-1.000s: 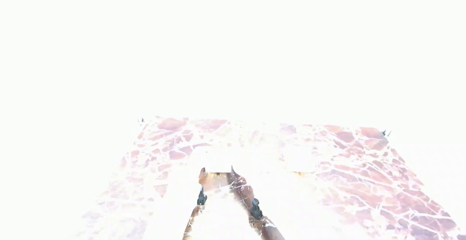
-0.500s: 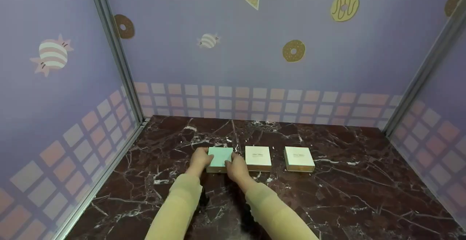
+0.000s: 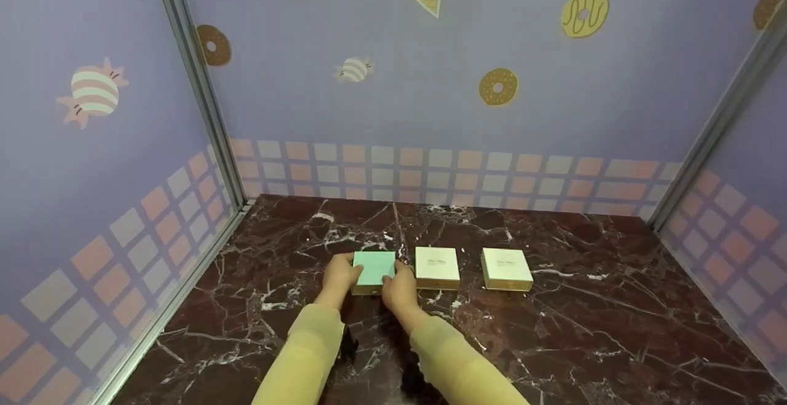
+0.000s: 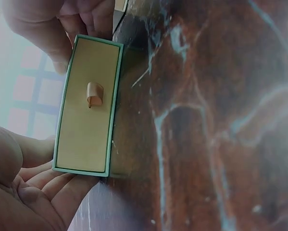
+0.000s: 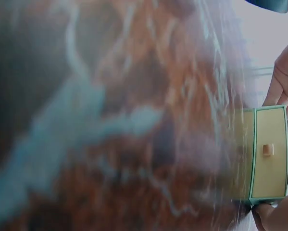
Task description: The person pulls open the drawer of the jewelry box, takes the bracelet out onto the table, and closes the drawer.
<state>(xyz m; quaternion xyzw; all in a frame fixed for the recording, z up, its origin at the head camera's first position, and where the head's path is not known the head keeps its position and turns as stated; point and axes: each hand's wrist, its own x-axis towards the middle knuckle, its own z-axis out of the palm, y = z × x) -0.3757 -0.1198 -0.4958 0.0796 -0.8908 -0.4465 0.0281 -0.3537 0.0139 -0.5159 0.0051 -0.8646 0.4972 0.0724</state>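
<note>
A small mint-green drawer box (image 3: pixel 375 266) sits on the dark marble-patterned tabletop. My left hand (image 3: pixel 337 277) grips its left side and my right hand (image 3: pixel 401 289) its right side, with both thumbs near the top edge. In the left wrist view, the drawer front (image 4: pixel 86 130) is tan with a small pull tab (image 4: pixel 94 94), and the drawer looks pushed in. The same front (image 5: pixel 269 168) shows in the right wrist view between the two hands. Fingers on the far sides of the box are partly hidden.
Just right of my right hand stands a white-topped box (image 3: pixel 437 265), and farther right a second white-topped box (image 3: pixel 506 267). Patterned purple walls (image 3: pixel 430 104) enclose the marble tabletop (image 3: pixel 590 331) at the back and sides. Metal posts (image 3: pixel 212 104) stand at the corners.
One second ago the view was washed out almost white. Since half a second ago both hands and the green box have shifted very slightly toward me; the white-topped boxes stay put.
</note>
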